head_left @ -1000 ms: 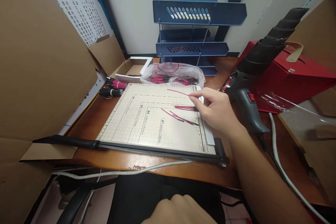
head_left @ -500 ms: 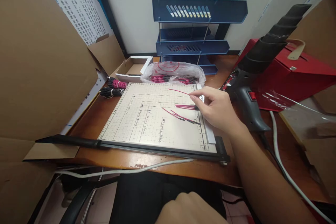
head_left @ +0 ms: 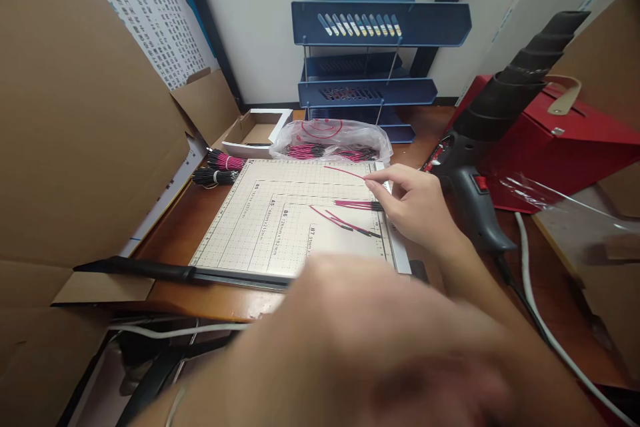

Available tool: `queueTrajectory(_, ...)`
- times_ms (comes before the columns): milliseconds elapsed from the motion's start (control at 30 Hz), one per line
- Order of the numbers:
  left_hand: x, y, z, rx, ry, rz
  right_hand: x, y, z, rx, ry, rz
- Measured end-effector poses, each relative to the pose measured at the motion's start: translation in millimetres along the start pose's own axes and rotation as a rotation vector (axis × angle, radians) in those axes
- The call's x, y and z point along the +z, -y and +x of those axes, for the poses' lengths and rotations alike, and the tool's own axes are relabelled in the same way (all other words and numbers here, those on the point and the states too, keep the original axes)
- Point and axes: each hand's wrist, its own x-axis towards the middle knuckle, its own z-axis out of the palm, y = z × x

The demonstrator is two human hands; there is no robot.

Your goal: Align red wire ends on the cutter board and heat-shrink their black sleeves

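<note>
My right hand (head_left: 415, 203) rests at the right edge of the paper cutter board (head_left: 260, 227), its thumb and forefinger pinched on the end of a thin pink wire (head_left: 345, 172). A small bunch of pink and black wires (head_left: 356, 204) lies just left of that hand, and two more loose wires (head_left: 345, 221) lie below it. My left hand (head_left: 380, 353) fills the lower middle of the view, close to the camera and smeared by motion, so its fingers do not show.
The cutter's black arm (head_left: 140, 269) lies along the board's near edge. A plastic bag of wires (head_left: 335, 140), tied wire bundles (head_left: 217, 168), a blue tray rack (head_left: 370, 53), a heat gun (head_left: 480, 147), a red box (head_left: 560, 140) and cardboard walls (head_left: 75, 113) surround the board.
My left hand has risen from the bottom edge up in front of the camera and now hides the board's near right corner. My right hand has stayed on the pink wire.
</note>
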Motion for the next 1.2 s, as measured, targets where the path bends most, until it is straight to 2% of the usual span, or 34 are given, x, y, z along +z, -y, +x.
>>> queueTrajectory(100, -25.5, 40.9, 41.9, -0.069, -0.125, 0.088, 0.5, -1.5, 0.7, 0.051, -0.026, 0.002)
queueTrajectory(133, -33.4, 58.0, 53.4, -0.101, -0.125, 0.144, 0.5, -2.4, 1.1, 0.078, -0.032, 0.003)
queueTrajectory(200, -46.5, 92.3, 73.7, -0.181, -0.014, 0.259, 0.1, -4.8, 2.1, 0.132, -0.039, -0.006)
queueTrajectory(267, -55.5, 121.4, 91.6, -0.232, 0.169, 0.206, -0.8, -7.7, 3.0, 0.169, -0.04, -0.031)
queueTrajectory(300, -58.5, 133.1, 99.6, -0.257, 0.269, 0.149, -1.2, -9.1, 3.2, 0.183, -0.043, -0.045)
queueTrajectory(400, -62.8, 155.8, 117.5, -0.31, 0.395, 0.064, -1.8, -11.9, 3.1, 0.215, -0.039, -0.089)
queueTrajectory(533, -61.3, 165.6, 124.5, -0.304, 0.47, 0.03, -1.1, -12.6, 2.5, 0.206, -0.026, -0.149)
queueTrajectory(933, -52.9, 163.1, 118.6, -0.319, 0.427, -0.058, 0.5, -16.5, 2.8, 0.209, 0.007, -0.119)
queueTrajectory(1200, -48.9, 168.5, 114.1, -0.268, 0.382, -0.125, 0.4, -18.4, 1.1, 0.2, 0.022, -0.111)
